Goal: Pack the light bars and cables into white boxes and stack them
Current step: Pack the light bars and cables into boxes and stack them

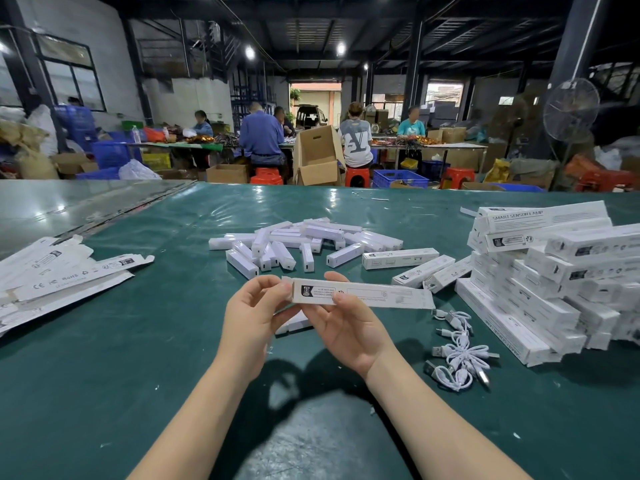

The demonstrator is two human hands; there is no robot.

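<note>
While both hands pinch one white box (363,295) above the table (138,358) | left hand (251,315) fingers curled at box end | right hand (348,325) thumb on top

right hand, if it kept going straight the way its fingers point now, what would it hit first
The right hand points up and away across the table, fingers already on the held white box. Beyond that, it would probably reach the pile of light bars, though depth is hard to judge.

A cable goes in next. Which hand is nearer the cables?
Right. The right hand holds the box just left of the cables; the left hand is farther left.
</note>
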